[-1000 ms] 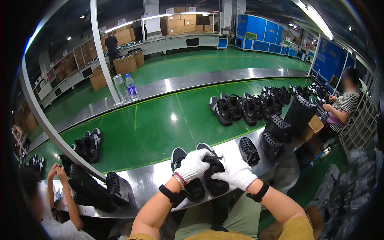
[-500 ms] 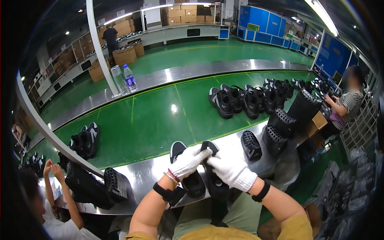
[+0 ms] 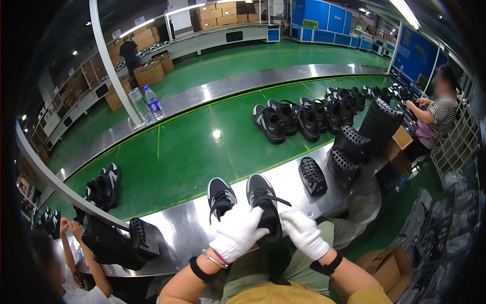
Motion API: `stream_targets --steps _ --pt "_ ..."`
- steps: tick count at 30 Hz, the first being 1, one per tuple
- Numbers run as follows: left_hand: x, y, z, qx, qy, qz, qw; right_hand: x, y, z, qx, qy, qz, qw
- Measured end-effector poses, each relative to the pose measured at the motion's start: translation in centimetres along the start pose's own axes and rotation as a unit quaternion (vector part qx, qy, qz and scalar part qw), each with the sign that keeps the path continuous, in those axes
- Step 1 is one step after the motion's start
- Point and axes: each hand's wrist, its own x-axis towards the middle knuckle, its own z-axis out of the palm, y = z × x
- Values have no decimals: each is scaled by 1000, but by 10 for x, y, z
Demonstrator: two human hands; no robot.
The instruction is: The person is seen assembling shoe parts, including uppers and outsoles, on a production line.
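Two black-and-grey lace-up sneakers stand side by side on the metal ledge before me, toes pointing away. My left hand [image 3: 237, 232], in a white knit glove, grips the collar of the right-hand sneaker [image 3: 261, 188], its thumb at the shoe opening. It partly covers the left-hand sneaker [image 3: 221, 192], whose laces hang to one side. A black lace [image 3: 279, 200] sticks out to the right from the right-hand sneaker. Just below that lace's end, my right hand [image 3: 305, 232], also gloved, stands apart from the shoe with loosely bent, open fingers.
Black studded blocks [image 3: 313, 176] stand on the ledge [image 3: 190, 223] to the right, with others [image 3: 143, 235] at left. Several sneakers [image 3: 308, 123] line the green belt [image 3: 187, 152]. A person [image 3: 438, 114] works at right; another's hands [image 3: 71, 228] are at left. An open carton [image 3: 387, 268] sits below.
Both hands have drawn back toward me and apart; the right one has come off the sneaker. The shoes' toes and laces now show. The view has shifted slightly.
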Motion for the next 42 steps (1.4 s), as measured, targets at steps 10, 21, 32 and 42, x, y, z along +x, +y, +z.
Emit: stream_targets --steps 10,21,32,42 --pt "18 -2 16 118 38 157 980 -2 -7 17 4 -44 -8 999" --pt "16 -8 2 46 18 143 989 39 -9 -2 444 -35 359 821" --pt "7 -13 16 48 38 -15 998 12 17 13 465 -37 421 778" --pt "7 -17 21 97 22 -76 992 10 2 1 224 -189 353 889"
